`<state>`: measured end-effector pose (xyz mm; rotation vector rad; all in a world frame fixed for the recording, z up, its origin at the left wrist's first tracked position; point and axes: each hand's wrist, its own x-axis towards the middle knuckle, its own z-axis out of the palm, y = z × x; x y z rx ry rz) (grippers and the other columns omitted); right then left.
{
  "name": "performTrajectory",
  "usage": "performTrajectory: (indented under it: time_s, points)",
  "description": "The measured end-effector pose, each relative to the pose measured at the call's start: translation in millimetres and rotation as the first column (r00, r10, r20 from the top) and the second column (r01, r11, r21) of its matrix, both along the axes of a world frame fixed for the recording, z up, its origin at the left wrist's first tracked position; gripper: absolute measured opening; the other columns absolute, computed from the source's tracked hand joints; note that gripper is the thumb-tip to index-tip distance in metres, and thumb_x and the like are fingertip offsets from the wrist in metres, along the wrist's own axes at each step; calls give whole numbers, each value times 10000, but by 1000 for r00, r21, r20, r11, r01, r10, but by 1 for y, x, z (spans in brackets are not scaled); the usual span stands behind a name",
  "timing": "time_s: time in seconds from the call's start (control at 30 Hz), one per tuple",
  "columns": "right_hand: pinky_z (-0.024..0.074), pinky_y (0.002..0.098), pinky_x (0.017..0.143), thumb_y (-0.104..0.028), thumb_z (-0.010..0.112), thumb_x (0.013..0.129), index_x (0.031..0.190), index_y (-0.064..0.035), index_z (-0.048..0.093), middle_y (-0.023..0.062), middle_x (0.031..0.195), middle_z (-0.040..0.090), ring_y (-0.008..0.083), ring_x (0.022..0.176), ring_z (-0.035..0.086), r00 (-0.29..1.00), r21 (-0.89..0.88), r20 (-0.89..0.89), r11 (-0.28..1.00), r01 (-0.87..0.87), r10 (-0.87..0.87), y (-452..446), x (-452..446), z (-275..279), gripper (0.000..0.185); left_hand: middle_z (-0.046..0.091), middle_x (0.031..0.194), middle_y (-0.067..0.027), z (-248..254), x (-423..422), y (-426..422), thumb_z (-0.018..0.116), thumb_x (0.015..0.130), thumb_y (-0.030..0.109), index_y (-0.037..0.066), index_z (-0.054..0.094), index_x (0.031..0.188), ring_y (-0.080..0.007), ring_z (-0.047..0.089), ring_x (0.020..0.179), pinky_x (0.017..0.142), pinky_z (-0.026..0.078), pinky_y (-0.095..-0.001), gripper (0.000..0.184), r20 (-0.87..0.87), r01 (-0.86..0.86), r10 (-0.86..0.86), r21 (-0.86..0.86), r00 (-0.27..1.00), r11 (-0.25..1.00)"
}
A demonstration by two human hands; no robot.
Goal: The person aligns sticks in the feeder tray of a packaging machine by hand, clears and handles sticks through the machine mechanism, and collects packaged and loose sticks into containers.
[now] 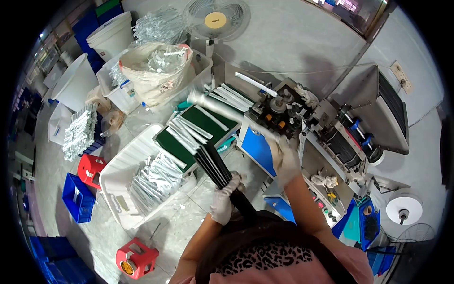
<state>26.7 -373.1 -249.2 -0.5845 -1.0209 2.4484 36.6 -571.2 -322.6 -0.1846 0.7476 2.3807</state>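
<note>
My left hand [222, 202], in a white glove, is closed around a bundle of long black strips [212, 163] in front of my body. My right hand [285, 160], also gloved, is raised beside the machine [279, 111] and smeared by motion. From its fingers a long pale strip [217, 106] reaches up and left, blurred. Silvery-white strips [187, 131] lie on a green-topped board [170, 146], close to the far end of the black bundle. More pale strips [231, 96] lie further back on the green surface.
A white tub [109, 166] with many wrapped strips stands on the left. Red stools [150, 255] and a blue bin [87, 208] are on the floor. Behind are a filled sack [156, 78] and a fan [216, 35]. A roller unit [347, 149] is at right.
</note>
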Motion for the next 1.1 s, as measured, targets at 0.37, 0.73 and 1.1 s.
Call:
performTrajectory:
  time_s: [0.37, 0.73, 1.1]
  points:
    - [489, 240, 683, -138, 454, 919, 1093, -28, 570, 96, 852, 646, 145, 738, 610, 528, 212, 616, 522, -826, 585, -19, 146, 16, 237, 496, 696, 18, 105, -25, 21, 509, 884, 236, -17, 540, 1040, -76, 467, 613, 584, 382, -199, 300, -134, 3, -37, -247, 990, 969]
    - [440, 340, 553, -380, 555, 832, 988, -17, 603, 156, 656, 573, 294, 576, 549, 880, 869, 469, 139, -474, 71, 62, 97, 63, 398, 543, 796, -19, 101, 30, 112, 591, 822, 115, 27, 500, 965, -104, 519, 664, 646, 452, -239, 191, -163, 417, -464, -257, 871, 872]
    - [445, 412, 557, -375, 510, 828, 656, -16, 557, 170, 631, 568, 337, 602, 577, 834, 833, 552, 30, -552, 23, 83, 97, 8, 401, 410, 647, 45, 71, 31, 121, 541, 816, 65, 76, 448, 755, -83, 481, 657, 635, 403, -194, 111, -12, 475, -498, -279, 867, 834]
